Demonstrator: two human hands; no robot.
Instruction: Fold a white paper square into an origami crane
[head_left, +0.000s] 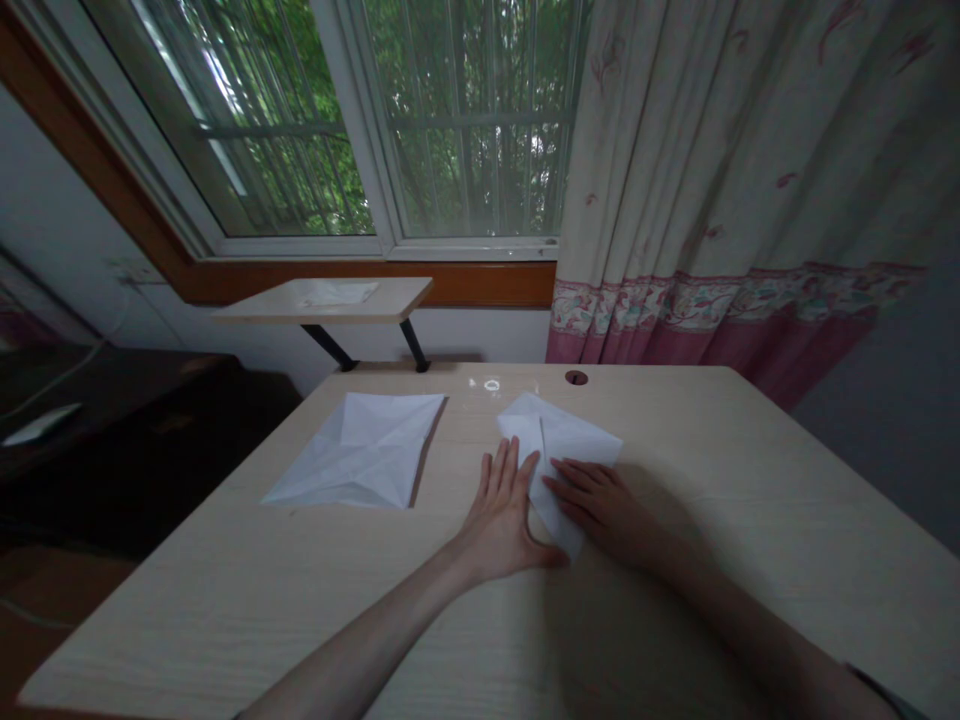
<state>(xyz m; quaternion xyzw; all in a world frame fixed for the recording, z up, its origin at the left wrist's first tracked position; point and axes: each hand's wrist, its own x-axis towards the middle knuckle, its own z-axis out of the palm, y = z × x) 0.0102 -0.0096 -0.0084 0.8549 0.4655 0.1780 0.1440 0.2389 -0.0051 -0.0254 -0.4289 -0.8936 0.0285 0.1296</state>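
A folded white paper point(559, 440) lies on the light wooden table point(675, 600), a little right of centre. My left hand point(504, 515) lies flat with its fingers stretched out, pressing the paper's left edge. My right hand point(600, 505) rests flat on the paper's lower right part, fingers extended toward the left. A second white sheet point(360, 452), creased with diagonal folds and opened flat, lies to the left of my hands, untouched.
The table has a round cable hole point(576, 377) near its far edge. A small wall shelf point(330, 298) hangs under the window. A patterned curtain point(735, 200) hangs at the right. A dark cabinet point(127, 430) stands to the left.
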